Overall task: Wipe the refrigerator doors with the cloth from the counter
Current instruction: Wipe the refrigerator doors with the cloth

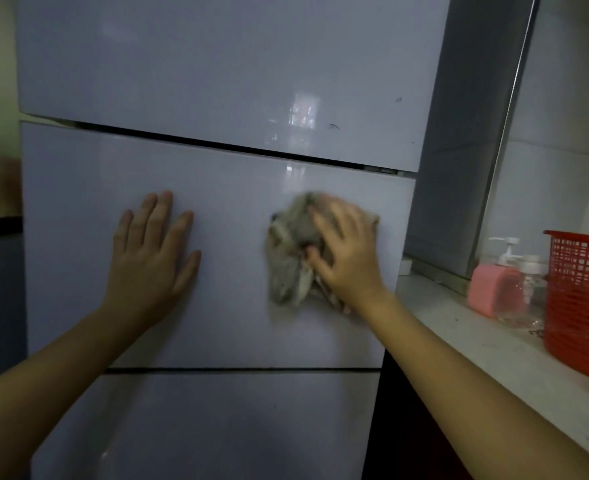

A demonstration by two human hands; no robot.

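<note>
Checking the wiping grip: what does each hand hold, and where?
Right hand presses the bunched cloth flat against the middle door, palm over its right side. Left hand holds nothing.

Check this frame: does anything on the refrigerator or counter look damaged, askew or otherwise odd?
Two small dark marks sit on the top door near its right edge, above the cloth. The gap between the top and middle door slopes, possibly lens distortion. Nothing spilled.

Right of your fingers you see a pale counter [487, 344] holding a red basket [584, 306], a pink bottle [487, 289] and a clear bottle [532, 292]; white wall tiles [559, 140] rise behind, dimly lit.
</note>
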